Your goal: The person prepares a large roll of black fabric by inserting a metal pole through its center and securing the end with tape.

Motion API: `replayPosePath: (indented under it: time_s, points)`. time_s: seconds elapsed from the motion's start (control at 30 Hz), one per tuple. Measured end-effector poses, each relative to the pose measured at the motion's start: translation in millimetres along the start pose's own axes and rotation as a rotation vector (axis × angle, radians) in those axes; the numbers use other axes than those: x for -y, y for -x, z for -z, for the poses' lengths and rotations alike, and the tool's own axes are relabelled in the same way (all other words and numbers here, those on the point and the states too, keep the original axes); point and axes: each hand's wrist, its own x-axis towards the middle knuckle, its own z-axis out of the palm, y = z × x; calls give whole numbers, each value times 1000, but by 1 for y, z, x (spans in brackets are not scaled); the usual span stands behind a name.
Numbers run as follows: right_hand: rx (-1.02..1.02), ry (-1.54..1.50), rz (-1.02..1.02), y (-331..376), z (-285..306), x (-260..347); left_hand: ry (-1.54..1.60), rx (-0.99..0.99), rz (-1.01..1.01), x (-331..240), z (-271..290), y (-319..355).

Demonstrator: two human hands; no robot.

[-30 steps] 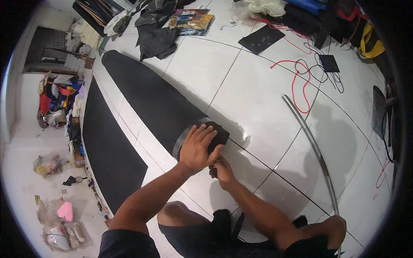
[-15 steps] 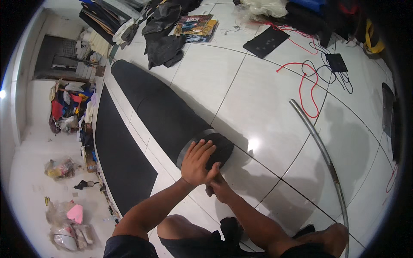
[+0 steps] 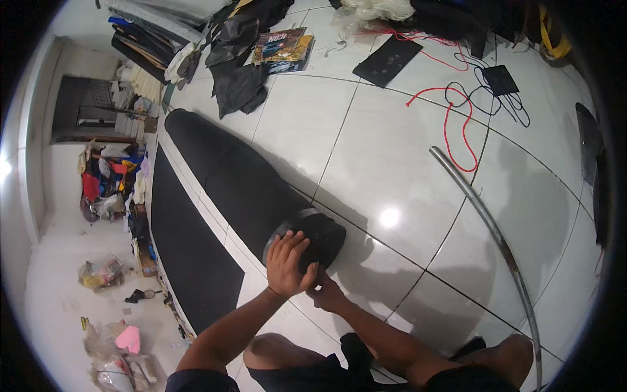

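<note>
A long black roll of sheet material [image 3: 251,179] lies slantwise on the floor, its near end toward me. A shinier dark band [image 3: 307,225] wraps around that end. My left hand [image 3: 287,264] rests on the end, palm down with fingers stretched out across the band. Just below and to the right, my right hand [image 3: 328,295] is at the lower rim of the roll, its fingers curled and pressed together. What those fingers pinch is hidden. The two hands nearly touch at the thumbs.
A flat black sheet [image 3: 196,242] lies left of the roll. To the right is a bent metal pipe [image 3: 480,202]. Farther off are red cord [image 3: 450,137], a black flat piece [image 3: 388,60], dark cloth [image 3: 238,85] and magazines [image 3: 281,49]. Bagged items [image 3: 101,271] are along the left.
The whole view has shifted slightly. My left hand stays spread on the roll's end, and my right hand remains at its lower rim, with its fingers slightly repositioned.
</note>
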Motion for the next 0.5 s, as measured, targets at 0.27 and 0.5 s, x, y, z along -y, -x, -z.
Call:
replayPosePath:
  time_s: [0.27, 0.5]
  points:
    - [269, -891, 5, -2, 46, 25, 6, -13, -8, -1, -1, -5]
    - [251, -655, -116, 8, 39, 39, -38, -16, -17, -3, 0, -8]
